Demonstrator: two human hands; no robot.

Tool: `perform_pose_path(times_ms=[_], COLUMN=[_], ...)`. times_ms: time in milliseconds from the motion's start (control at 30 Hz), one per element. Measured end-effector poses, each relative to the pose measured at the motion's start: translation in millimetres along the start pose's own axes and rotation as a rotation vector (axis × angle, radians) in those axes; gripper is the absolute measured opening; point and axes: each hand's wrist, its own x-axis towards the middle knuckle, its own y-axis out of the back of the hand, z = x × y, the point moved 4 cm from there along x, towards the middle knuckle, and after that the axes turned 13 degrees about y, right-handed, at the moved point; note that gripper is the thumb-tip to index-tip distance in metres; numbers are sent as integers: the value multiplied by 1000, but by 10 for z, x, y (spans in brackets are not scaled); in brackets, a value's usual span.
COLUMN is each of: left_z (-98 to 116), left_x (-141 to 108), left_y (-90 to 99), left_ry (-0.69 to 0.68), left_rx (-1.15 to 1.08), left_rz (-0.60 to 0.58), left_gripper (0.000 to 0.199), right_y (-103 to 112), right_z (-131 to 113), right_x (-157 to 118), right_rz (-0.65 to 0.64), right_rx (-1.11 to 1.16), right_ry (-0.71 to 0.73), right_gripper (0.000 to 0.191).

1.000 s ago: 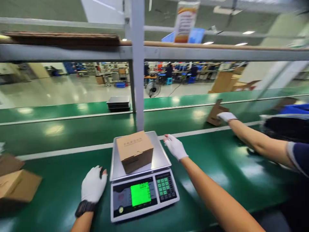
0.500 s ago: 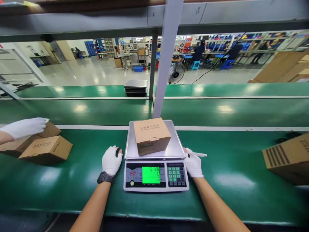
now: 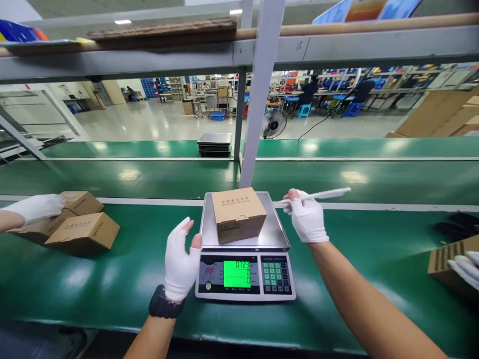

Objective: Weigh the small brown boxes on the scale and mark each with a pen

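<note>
A brown cardboard box [image 3: 239, 212] rests on the metal pan of a weighing scale [image 3: 245, 279], whose green display is lit. My left hand [image 3: 182, 259], white-gloved with bare fingertips showing, is raised just left of the scale. Its thumb and fingers are apart, and nothing is in them. On the scale's right side, my right hand [image 3: 307, 217], also gloved, is closed around a slim white pen-like stick [image 3: 329, 193]. The stick points back to the right, and its other end reaches over the pan's right edge. Neither hand touches the box.
Several cardboard boxes [image 3: 84, 232] stand at the left, with another person's gloved hand [image 3: 41, 207] on them. At the right edge, a second gloved hand [image 3: 467, 267] touches another box [image 3: 439, 259]. A white post [image 3: 260, 94] rises behind the scale. Another scale [image 3: 214, 144] sits farther back.
Both my hands have risen from beside the scale, the left opening toward the box and the right lifting the white stick. Another person's hand has appeared at the right box.
</note>
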Motion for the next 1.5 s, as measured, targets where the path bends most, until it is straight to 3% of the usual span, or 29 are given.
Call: perform_pose_path(times_ms=[67,133,233,300,433,1500], left_z=[407,668,776,750,708,735], left_x=[22,8,-16,-24,-37,-62], left_y=[10,-47,-149,-179,-196,-239], left_ry=[-228,-391,-469,-462,-446,-407], left_rx=[-23,-8,30,31,3,-82], left_rz=[34,38,67,104,116,148], left_gripper=[43,41,35,34,34,30], right_y=[-183,-423,-738,-858,-932,-908], right_z=[-470,-825,-1039,-1035,-986,-999], right_x=[174,263,326,373,425,405], right_rz=[-104,-297,-543,-602,-600,-536], right_rx=[19,31,-69,-169,-246,-381], right_ry=[161,281,330,318,308,252], right_gripper=[50,45,41,40,40,33])
